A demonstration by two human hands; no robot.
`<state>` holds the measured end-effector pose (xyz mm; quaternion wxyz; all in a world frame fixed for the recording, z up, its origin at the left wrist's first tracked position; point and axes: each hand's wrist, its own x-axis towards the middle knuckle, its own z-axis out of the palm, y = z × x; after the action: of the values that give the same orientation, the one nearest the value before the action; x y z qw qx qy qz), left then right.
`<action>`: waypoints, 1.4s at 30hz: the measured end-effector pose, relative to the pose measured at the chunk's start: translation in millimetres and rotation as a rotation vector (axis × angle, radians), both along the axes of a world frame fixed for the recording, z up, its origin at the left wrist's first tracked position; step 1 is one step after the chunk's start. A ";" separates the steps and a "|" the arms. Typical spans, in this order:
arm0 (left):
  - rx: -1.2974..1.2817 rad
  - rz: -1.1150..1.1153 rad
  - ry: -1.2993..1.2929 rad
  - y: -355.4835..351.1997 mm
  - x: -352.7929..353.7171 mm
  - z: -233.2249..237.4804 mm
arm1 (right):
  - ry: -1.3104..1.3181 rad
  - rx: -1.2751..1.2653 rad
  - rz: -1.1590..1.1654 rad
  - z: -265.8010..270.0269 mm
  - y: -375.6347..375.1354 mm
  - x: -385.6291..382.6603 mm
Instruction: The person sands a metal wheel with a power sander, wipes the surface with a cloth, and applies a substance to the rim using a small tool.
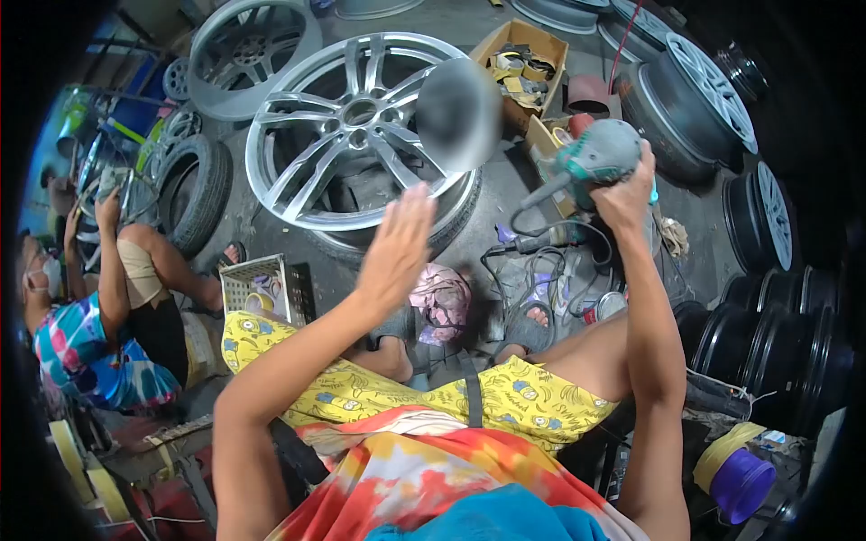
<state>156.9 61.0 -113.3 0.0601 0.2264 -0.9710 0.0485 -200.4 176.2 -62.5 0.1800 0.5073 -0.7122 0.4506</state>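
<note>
My right hand [624, 197] grips a dusty grey-and-teal power sander [603, 153], held up at the right above the floor. A cord runs down from the tool. My left hand [397, 251] is stretched out flat with straight fingers and holds nothing. Its fingertips overlap the near edge of a silver alloy wheel rim [361, 113] in this view. The rim lies face up on a tyre [456, 221]. A blurred round patch hides the right part of its spokes.
An open cardboard box [528, 72] of worn abrasive pieces stands behind the sander. Wheels [695, 99] line the right side. A crate [262, 284], a crumpled pink cloth [442, 302] and cables lie near my feet. At the left sits another person [108, 334], hands raised by a wheel.
</note>
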 end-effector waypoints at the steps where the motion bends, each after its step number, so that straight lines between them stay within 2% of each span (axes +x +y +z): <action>1: 0.059 -0.002 -0.017 -1.8 23.9 8.1 | 0.095 0.014 -0.011 -5.8 -4.6 4.8; 3: 0.119 0.080 -0.067 -10.6 62.8 29.0 | 0.001 -0.035 0.069 0.8 -17.5 35.8; 5: 0.092 0.180 -0.069 -36.8 90.6 29.7 | 0.021 -0.005 0.086 3.4 -29.9 59.7; 6: 0.053 0.087 -0.022 -52.0 99.5 35.2 | 0.049 -0.003 0.110 2.2 -36.8 69.9; 7: 0.046 0.084 -0.019 -63.5 101.0 36.9 | 0.111 0.028 0.102 -1.6 -42.7 76.5; 8: 0.117 0.012 -0.024 -73.5 100.5 36.6 | 0.078 0.007 0.128 -5.9 -47.3 85.3; 10: 0.233 -0.064 -0.023 -86.3 89.5 35.6 | 0.055 -0.010 0.162 -13.9 -55.8 103.4; 12: 0.257 -0.063 -0.001 -97.8 75.7 13.2 | 0.045 -0.205 0.153 -30.3 -63.0 113.3; 15: 0.297 -0.039 0.033 -99.5 59.2 1.2 | 0.086 -0.189 0.215 -38.6 -61.6 118.8; 18: 0.282 0.035 -0.063 -99.4 54.0 -5.9 | 0.050 -0.171 0.204 -42.0 -60.8 115.9; 19: 0.230 0.017 -0.016 -100.0 52.6 -8.7 | 0.017 -0.141 0.166 -48.1 -65.1 107.2; 20: 0.176 0.000 0.032 -98.6 52.2 -10.8 | 0.008 -0.242 0.147 -53.9 -71.4 97.3; 21: 0.177 0.008 0.036 -96.1 52.0 -10.5 | 0.010 -0.240 0.156 -44.9 -69.0 97.1; 23: 0.189 0.036 -0.014 -94.1 47.5 -6.2 | -0.054 0.246 0.022 -15.4 -61.4 101.5; 24: 0.186 0.033 -0.009 -94.0 44.1 -6.4 | -0.046 -0.067 0.072 -16.6 -64.7 110.1; 29: 0.232 0.067 -0.013 -80.4 16.1 -10.5 | 0.196 -0.131 0.227 -22.3 -62.0 134.5; 31: 0.235 0.057 0.036 -73.9 4.1 -14.4 | 0.258 -0.082 0.097 -26.8 -60.1 122.8; 33: 0.227 0.082 0.071 -68.2 -2.3 -10.7 | 0.230 -0.088 0.080 -30.5 -57.6 102.1; 34: 0.227 0.073 0.085 -68.9 -4.5 -9.6 | 0.121 0.014 -0.015 -29.6 -54.2 92.9; 35: 0.279 0.079 0.052 -71.9 -3.6 -8.4 | 0.010 0.112 -0.110 -30.8 -52.0 85.7; 37: 0.330 0.078 0.013 -78.3 -1.8 -3.7 | -0.055 0.041 -0.125 -29.8 -48.6 90.9; 40: 0.604 0.006 -0.068 -92.4 -5.8 8.3 | 0.121 -0.028 0.044 -46.2 -33.0 108.1; 41: 0.679 -0.002 -0.251 -99.7 -9.8 36.4 | 0.117 -0.027 0.038 -47.4 -34.3 107.4; 42: 0.708 -0.037 -0.217 -110.7 -10.9 46.7 | 0.133 -0.045 0.086 -46.7 -37.2 107.2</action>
<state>146.0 -49.8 -66.6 -0.1243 0.2090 -0.9323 -0.2678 -93.2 138.9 -109.3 0.2184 0.5623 -0.6659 0.4390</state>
